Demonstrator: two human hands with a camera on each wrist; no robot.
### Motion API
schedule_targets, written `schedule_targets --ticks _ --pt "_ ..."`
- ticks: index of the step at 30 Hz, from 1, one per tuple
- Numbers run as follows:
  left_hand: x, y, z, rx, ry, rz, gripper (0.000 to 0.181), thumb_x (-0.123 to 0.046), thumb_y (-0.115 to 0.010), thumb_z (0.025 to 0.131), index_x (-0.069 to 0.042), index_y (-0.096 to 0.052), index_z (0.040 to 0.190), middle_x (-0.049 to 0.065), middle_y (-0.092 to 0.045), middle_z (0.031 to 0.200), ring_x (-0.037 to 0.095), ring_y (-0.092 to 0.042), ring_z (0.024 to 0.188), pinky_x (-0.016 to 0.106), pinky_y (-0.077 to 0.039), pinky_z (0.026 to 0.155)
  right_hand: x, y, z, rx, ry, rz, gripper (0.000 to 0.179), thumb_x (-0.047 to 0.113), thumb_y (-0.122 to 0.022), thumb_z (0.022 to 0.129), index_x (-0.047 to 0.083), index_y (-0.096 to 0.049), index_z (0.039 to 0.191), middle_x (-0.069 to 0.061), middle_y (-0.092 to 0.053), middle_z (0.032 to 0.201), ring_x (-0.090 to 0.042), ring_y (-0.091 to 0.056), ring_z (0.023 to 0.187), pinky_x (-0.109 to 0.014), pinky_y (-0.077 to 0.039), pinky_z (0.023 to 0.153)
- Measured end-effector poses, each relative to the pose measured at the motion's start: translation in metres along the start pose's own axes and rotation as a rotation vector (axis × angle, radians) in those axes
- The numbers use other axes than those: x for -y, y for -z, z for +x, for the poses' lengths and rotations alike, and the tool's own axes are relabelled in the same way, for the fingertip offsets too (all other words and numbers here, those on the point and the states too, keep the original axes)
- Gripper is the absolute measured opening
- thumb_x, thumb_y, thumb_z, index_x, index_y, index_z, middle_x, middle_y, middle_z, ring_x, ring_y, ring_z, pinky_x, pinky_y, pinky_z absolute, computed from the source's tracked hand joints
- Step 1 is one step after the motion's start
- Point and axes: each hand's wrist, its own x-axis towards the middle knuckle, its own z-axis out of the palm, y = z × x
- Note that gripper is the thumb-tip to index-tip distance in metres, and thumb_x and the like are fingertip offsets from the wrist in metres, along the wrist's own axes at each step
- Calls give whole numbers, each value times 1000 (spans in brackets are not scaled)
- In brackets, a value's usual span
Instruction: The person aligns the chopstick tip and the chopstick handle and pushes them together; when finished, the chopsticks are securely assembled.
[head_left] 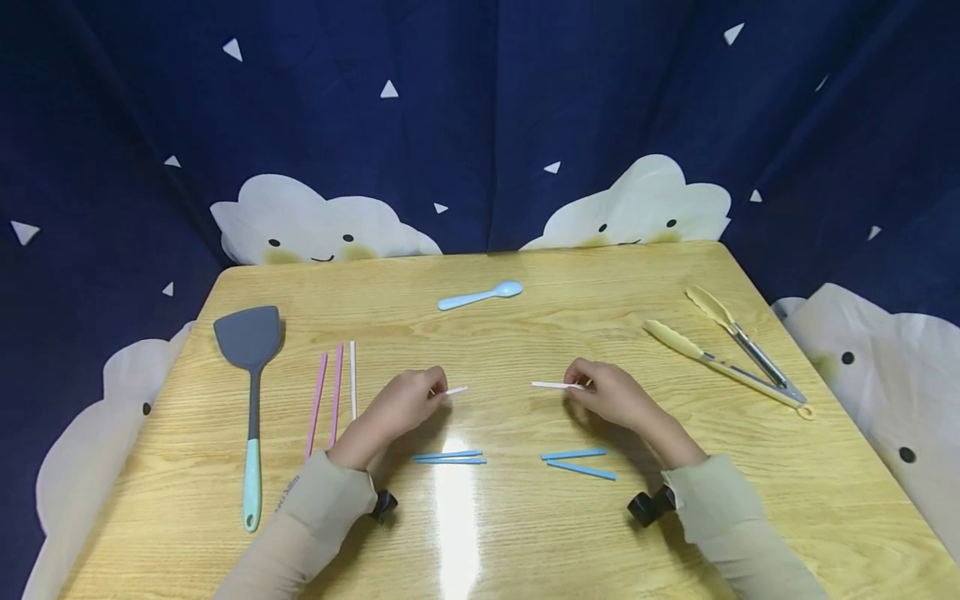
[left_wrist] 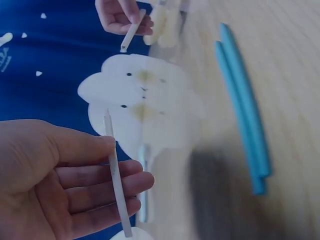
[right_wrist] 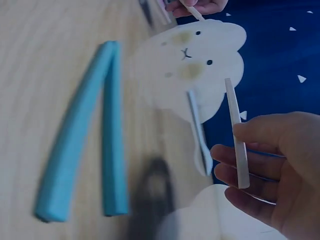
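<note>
The left hand (head_left: 405,402) pinches a slim white stick (left_wrist: 117,185) between its thumb and fingers, with the tip pointing toward the middle of the worktop (head_left: 510,342). The right hand (head_left: 609,392) pinches a second white stick (right_wrist: 240,160) in the same way, its free end pointing back toward the left hand. Both are held above the worktop, and the two sticks are apart, with a gap between their ends.

On the near side of the left hand lies a pair of blue sticks (head_left: 453,454), almost parallel and close together. On the near side of the right hand, two more blue sticks (head_left: 573,454) form a narrow V, close at their left ends and spread at their right ends.

Left of the left hand, another white stick (head_left: 353,379) lies beside two pink sticks (head_left: 336,396); the left arm's sleeve (head_left: 318,508) covers part of this area. Farther left is a spatula (head_left: 253,383) with a grey head and mint handle.

Beyond the hands lies a pale blue spoon (head_left: 480,296), its bowl to the right. Spread tongs (head_left: 742,375) with cream tips rest at the far right. A navy curtain (head_left: 465,108) with white triangles and smiling clouds hangs behind.
</note>
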Motion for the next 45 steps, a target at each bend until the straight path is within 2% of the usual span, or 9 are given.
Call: schedule_targets --ticks 7,11,23,32,38,45 --pt "-9 15 0 -73 -27 -47 4 -10 -60 85 -7 -57 85 2 -62 75 8 -52 60 22 -43 55 6 13 4 -62 5 -21 5 15 -59 86 12 -58 89 -1 -63 85 -19 -59 82 -35 -48 70" --pt "-12 22 0 -131 -47 -73 4 -10 -60 86 -8 -57 84 0 -60 71 7 -49 57 22 -42 53 8 20 6 -95 15 -11 6 13 -59 86 10 -58 90 -2 -62 85 -20 -58 81 -36 -48 71" --pt "-24 42 5 -271 -62 -138 4 -10 -57 87 -6 -59 88 2 -63 80 14 -59 74 29 -49 67 18 36 9 -178 46 66 8 10 -61 85 7 -58 91 -3 -61 82 -17 -56 77 -35 -46 69" --pt "-28 54 7 -312 -97 -206 5 -8 -59 86 -6 -61 90 5 -64 88 19 -62 82 29 -50 73 27 45 7 -197 41 135 10 8 -61 85 5 -58 94 -5 -61 85 -18 -57 81 -37 -47 74" --pt "-30 56 11 -383 -187 -152 6 -7 -61 84 -7 -64 89 2 -62 79 13 -56 71 27 -48 63 32 49 7 -216 51 157 9 8 -61 85 5 -58 93 -5 -61 83 -18 -55 78 -36 -46 73" --pt "-37 59 14 -392 -236 -117 6 -9 -61 85 -8 -64 89 -1 -57 74 10 -49 65 24 -43 58 39 52 7 -229 76 192 10 12 -61 85 6 -58 93 -4 -62 82 -16 -56 78 -33 -46 69"
